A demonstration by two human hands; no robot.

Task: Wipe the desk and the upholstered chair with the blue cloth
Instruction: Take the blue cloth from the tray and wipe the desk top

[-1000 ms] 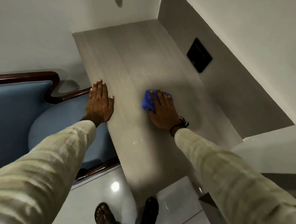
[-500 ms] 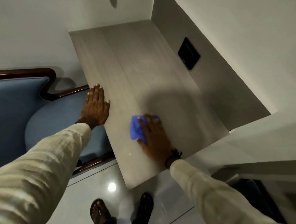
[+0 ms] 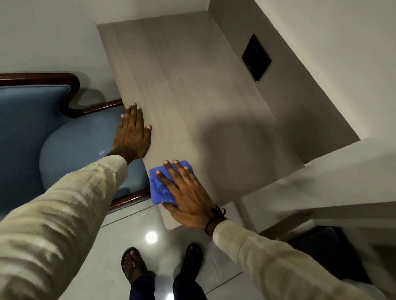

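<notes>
The grey wood-grain desk runs away from me into a wall corner. My right hand lies flat on the blue cloth, pressing it onto the desk's near left corner; part of the cloth hangs past the left edge. My left hand rests flat, fingers spread, on the desk's left edge, holding nothing. The upholstered chair, blue fabric with a dark wooden frame, stands close against the desk's left side, its round seat under my left forearm.
A black wall plate sits on the grey panel to the right of the desk. White walls close in at the back and left. A white ledge juts out at the right. My sandalled feet stand on glossy floor tiles.
My right hand has dragged the blue cloth towards me and leftward, from mid-desk to the near left corner. My left hand has stayed on the desk's left edge.
</notes>
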